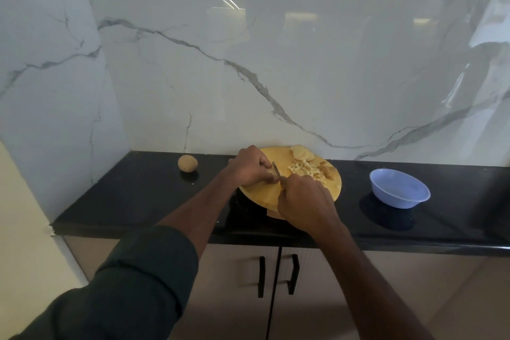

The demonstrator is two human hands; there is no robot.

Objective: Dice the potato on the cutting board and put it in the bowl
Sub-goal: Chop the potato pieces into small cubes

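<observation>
A round wooden cutting board [265, 190] lies on the black counter. On its far side sit potato slices [302, 154] and a heap of small diced pieces [306, 170]. My left hand [249, 167] has curled fingers pressing a potato piece on the board, mostly hidden under them. My right hand [303, 201] grips a small knife [276, 169] whose blade points away, right beside the left fingers. A blue bowl [398, 188] stands to the right of the board and looks empty.
A whole unpeeled potato [187, 163] rests on the counter [138, 196] left of the board. A marble wall rises directly behind. The counter's front edge runs above cabinet doors with black handles [292, 273].
</observation>
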